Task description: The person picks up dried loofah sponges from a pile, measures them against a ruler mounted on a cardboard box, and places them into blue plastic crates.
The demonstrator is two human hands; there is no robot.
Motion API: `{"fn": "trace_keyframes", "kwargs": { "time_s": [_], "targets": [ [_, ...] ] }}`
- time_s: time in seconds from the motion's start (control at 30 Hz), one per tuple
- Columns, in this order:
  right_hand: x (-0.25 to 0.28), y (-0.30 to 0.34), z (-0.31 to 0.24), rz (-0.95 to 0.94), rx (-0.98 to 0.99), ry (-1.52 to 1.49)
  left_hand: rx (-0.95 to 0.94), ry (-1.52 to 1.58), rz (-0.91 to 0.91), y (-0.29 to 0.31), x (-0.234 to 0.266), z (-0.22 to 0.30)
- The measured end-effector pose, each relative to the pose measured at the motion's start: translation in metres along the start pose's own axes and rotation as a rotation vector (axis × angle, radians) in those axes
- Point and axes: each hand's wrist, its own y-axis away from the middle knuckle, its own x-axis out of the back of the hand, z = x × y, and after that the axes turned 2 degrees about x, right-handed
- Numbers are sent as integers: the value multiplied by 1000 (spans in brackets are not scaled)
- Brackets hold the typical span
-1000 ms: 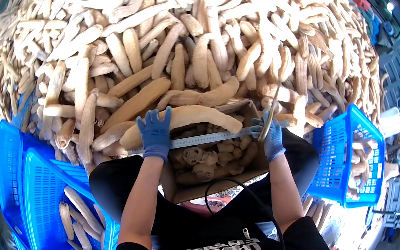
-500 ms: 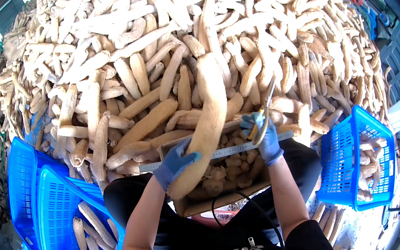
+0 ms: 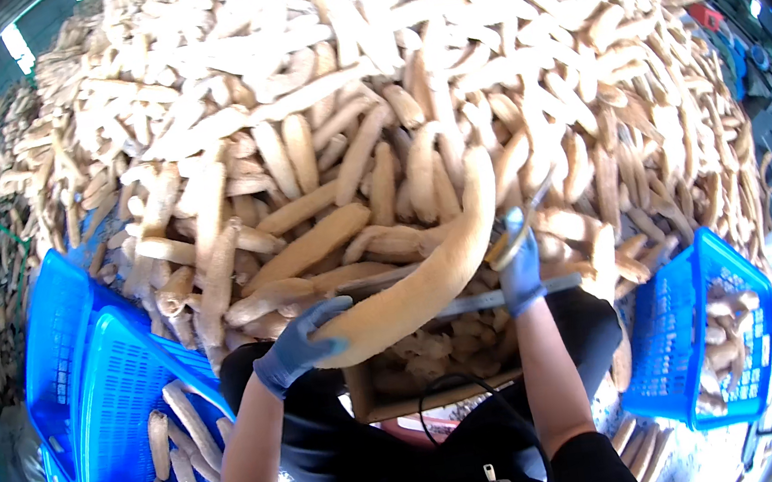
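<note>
My left hand (image 3: 301, 346), in a blue-grey glove, is closed round the lower end of a thick, curved tan root (image 3: 425, 286). The root slants up to the right, above an open cardboard box (image 3: 439, 400) between my knees. In my gloved right hand (image 3: 522, 272) is a slim tool with a yellowish handle and a narrow metal blade (image 3: 541, 191) pointing up and right; its exact kind is unclear. A metal ruler (image 3: 560, 283) lies across the box, partly hidden behind the root. Pale cut chunks (image 3: 429, 351) fill the box.
A large heap of similar roots (image 3: 309, 241) rises in front of me. Blue plastic baskets (image 3: 109, 419) stand at my left with several roots inside. Another blue basket (image 3: 654, 343) at my right holds smaller pieces. A dark cable (image 3: 465, 378) loops over the box.
The root has tilted from nearly upright to a slant, its upper end swinging right and down. My left hand has shifted left; the right still holds the tool. The whole view has shifted slightly.
</note>
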Motion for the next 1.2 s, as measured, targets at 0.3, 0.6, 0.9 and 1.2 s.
{"fn": "trace_keyframes", "kwargs": {
  "time_s": [0.3,0.6,0.9,1.2],
  "targets": [
    [26,5,45,-131,-245,-26,-214,834,486,77,94,-15],
    [59,-9,78,-370,-448,49,-456,525,836,237,161,-23],
    [12,19,89,-254,-594,167,-383,658,1097,296,165,-95],
    [1,27,121,-330,-596,206,-743,657,1689,344,318,15]
  ]
}}
